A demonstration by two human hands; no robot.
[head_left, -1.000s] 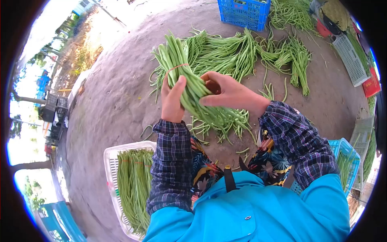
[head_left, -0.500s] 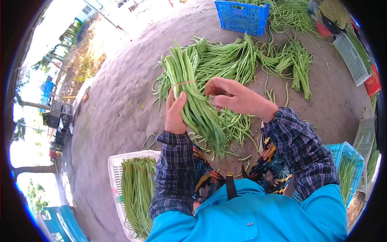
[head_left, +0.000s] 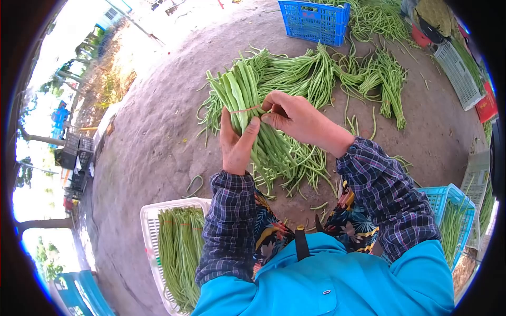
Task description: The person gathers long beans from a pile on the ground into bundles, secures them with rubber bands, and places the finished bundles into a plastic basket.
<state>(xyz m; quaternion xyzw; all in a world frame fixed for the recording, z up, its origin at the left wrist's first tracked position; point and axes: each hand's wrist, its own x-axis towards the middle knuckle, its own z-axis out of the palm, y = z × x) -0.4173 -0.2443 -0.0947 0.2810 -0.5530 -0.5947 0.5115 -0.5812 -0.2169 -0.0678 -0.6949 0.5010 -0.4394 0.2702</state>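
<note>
Packed earth (head_left: pixel 153 137) forms the ground, lying outdoors in daylight. One bundle of yardlong beans (head_left: pixel 245 95) is held above it, in front of the wearer; its long axis runs obliquely, the blunt, gathered end pointing away and slightly left, the looser end hanging toward the lap and right. One red band (head_left: pixel 246 110) crosses the bundle. Left hand (head_left: pixel 237 142): fingers grasping the bundle from its left side, thumb across the front. Right hand (head_left: pixel 298 118): fingers bent, thumb and forefinger pinched together at the band's right edge. Loose beans (head_left: pixel 295 73) lie in a heap beyond and beneath. Crates nearby: one white (head_left: pixel 149 226), at left, containing banded beans (bundles too closely packed to count); one dark blue (head_left: pixel 316 26), beyond the heap; one light blue (head_left: pixel 464 210), at right; two pale, near the right margin.
</note>
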